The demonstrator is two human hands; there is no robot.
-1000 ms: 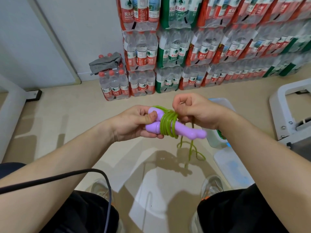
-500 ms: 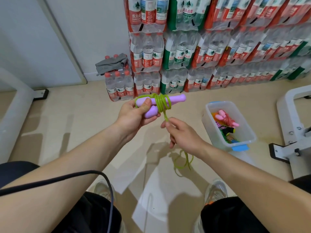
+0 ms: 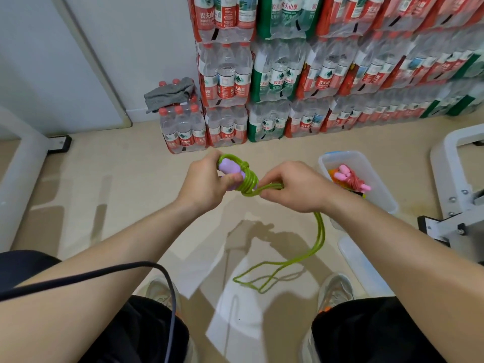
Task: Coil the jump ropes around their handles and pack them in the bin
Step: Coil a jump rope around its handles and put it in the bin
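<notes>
- Beige flooring (image 3: 91, 200) spread under the seated person's knees, and a black cable (image 3: 117, 269) crossed the left forearm nearest the camera.
- Below the right hand, the unwound tail of the green jump rope (image 3: 319, 239) hung down in loose loops between the shoes.
- Left hand (image 3: 204, 184) gripped the purple handles (image 3: 230, 167), its fingers curled round them and the thumb on top.
- Right hand (image 3: 293, 189), just beside it, pinched the doubled green cord where it left the coil (image 3: 250, 183) of several turns round the handles.
- Winding looked well along but unfinished: the tail needed wrapping and securing, and the bundle was not yet packed.
- Beyond the right hand stood the clear plastic bin (image 3: 382, 189), which held a bundled pink jump rope (image 3: 351, 178) and other coloured items I could not make out.
- Farthest off, shrink-wrapped packs of bottled water (image 3: 275, 74) were stacked against the wall, with a grey cloth (image 3: 170, 93) on the low pack beyond the left hand.
</notes>
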